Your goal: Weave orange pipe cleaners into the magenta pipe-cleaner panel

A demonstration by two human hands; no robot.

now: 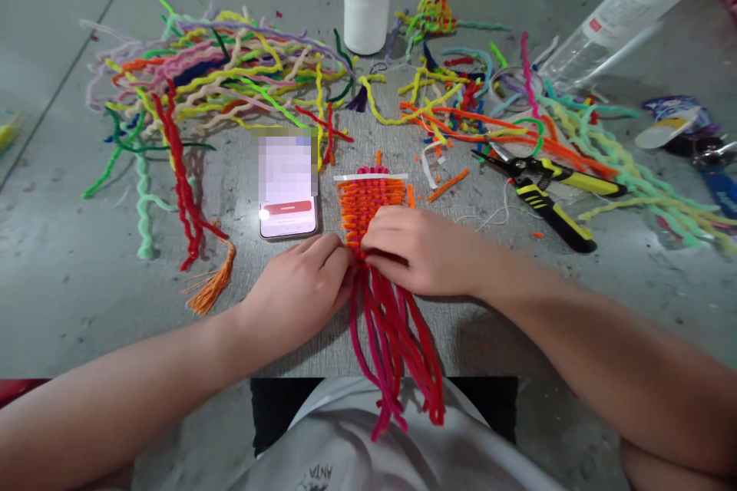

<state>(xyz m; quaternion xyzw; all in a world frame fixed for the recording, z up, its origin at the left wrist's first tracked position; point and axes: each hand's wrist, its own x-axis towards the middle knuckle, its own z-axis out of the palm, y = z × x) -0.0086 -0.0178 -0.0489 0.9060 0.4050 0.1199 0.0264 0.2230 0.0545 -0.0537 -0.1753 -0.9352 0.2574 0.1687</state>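
Note:
An orange and magenta woven piece [368,203] lies flat in front of me, with a white strip [371,178] across its top. Long red and magenta strands [397,345] hang from its lower end over the table edge. My left hand [308,280] pinches the left side of that lower end, its fingertips partly hidden. My right hand [418,249] rests over the right side, fingers curled and closed on the weave near the same spot. The fingertips of both hands nearly meet where the strands leave the weave.
A lit phone [288,219] lies left of the weave. Black and yellow pliers [546,199] lie to the right. Behind are a white thread spool [367,8], a pile of colored fuzzy stems [213,77] and a clear plastic tube [616,15]. An orange tassel [216,284] sits at left.

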